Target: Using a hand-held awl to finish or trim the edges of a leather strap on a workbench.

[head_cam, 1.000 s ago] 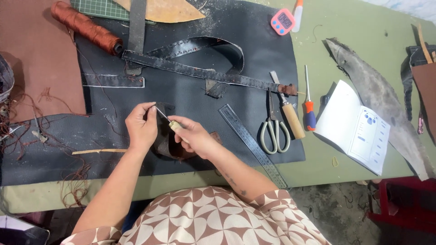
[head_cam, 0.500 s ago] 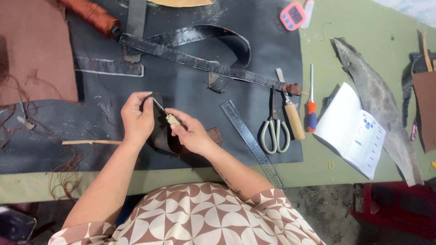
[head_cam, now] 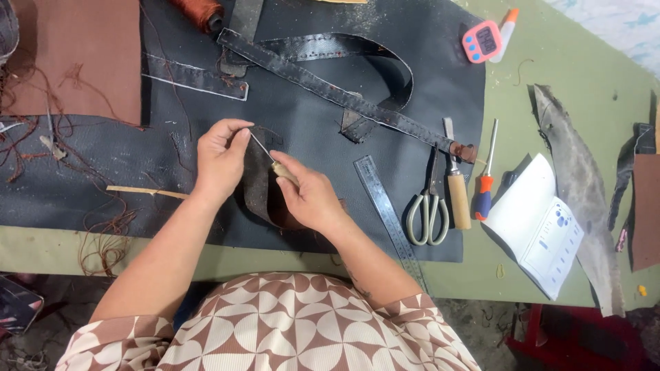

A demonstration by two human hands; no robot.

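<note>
My left hand (head_cam: 218, 161) fingers pinched shut on small dark curved leather piece (head_cam: 260, 180). My right hand (head_cam: 311, 199) fingers closed round wooden-handled awl (head_cam: 275, 167), tip at left fingertips. Steel ruler (head_cam: 385, 206) just right of them on counter (head_cam: 536, 89).

left hand (head_cam: 220, 161): I see fingers pinched shut, just left of right hand | right hand (head_cam: 309, 199): fist closed, thumb up | both forearms bent inward

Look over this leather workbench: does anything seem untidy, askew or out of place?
Loose rust-brown thread lies tangled over the table's left edge, spilling off the dark mat. The steel ruler lies askew, overhanging the mat's front edge. Nothing looks damaged.
</note>
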